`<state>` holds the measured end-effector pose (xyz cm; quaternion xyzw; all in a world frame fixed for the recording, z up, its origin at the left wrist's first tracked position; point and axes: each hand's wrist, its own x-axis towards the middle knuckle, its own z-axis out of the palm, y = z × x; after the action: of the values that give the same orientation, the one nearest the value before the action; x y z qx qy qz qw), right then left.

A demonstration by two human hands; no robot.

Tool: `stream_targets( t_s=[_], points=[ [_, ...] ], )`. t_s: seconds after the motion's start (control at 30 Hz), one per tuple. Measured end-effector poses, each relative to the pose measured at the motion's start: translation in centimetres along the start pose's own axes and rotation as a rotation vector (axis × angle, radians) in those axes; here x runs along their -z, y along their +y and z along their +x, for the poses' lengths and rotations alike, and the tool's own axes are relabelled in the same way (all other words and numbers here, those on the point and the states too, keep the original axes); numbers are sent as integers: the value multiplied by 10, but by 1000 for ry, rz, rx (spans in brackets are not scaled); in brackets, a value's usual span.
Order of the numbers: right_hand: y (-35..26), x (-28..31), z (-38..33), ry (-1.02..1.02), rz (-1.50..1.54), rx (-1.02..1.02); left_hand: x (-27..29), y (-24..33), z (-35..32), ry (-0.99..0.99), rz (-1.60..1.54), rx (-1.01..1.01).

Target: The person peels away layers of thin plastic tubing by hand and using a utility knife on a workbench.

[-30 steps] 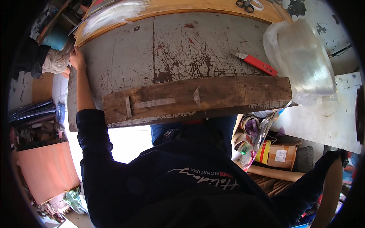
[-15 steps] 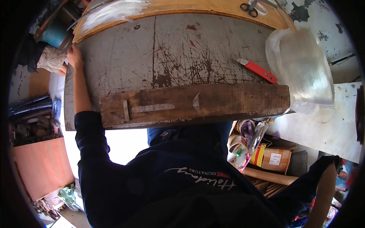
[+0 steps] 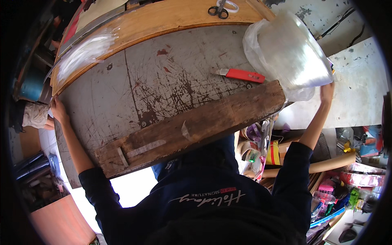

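My left hand (image 3: 60,110) is at the left edge of the scratched grey tabletop (image 3: 118,98), its fingers curled around the edge near the corner. On the far right, my right hand (image 3: 327,92) touches the lower right corner of a stack of clear plastic sheets (image 3: 300,49); its fingers are hidden by the stack. The sheets lie partly in a loose clear bag. Left of them rests a red box cutter (image 3: 245,75), its blade pointing left. A worn dark wooden plank (image 3: 204,118) runs along the table's near edge, in front of my body.
Beyond the grey top lies a yellowish wooden board (image 3: 163,18) carrying a bundle of clear strips (image 3: 87,53), black-handled scissors (image 3: 218,12) and a white tape roll (image 3: 232,6). Another person's leg (image 3: 34,114) shows at the left. Rolls, tubes and boxes crowd the lower right.
My right arm has swung up from the lower right, bringing my right hand to the plastic stack. My view has turned, so the table appears tilted. My left hand stays at the table's left edge.
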<state>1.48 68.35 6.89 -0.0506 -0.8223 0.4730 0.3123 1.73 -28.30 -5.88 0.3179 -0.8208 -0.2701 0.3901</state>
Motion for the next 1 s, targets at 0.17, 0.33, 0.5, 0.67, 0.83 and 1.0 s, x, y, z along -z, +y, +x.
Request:
stream_targets(
  t_s=[0.17,0.33,0.5,0.67,0.83,1.0],
  points=[
    [61,9,1,-280,-92,-169,3,-10,8,-19,-7,-106],
    [97,18,18,-591,-632,-125,3,0,4,-54,74,-69],
    [124,11,33,-509,-796,-132,5,-1,1,-79,87,-67],
    [145,29,34,-219,-360,-54,-7,-15,8,-114,-24,-164],
    [61,7,30,-151,206,-159,10,-18,6,-116,29,-217],
    [-7,27,18,-98,115,-142,-3,-14,8,-161,-63,-194]
  ],
)
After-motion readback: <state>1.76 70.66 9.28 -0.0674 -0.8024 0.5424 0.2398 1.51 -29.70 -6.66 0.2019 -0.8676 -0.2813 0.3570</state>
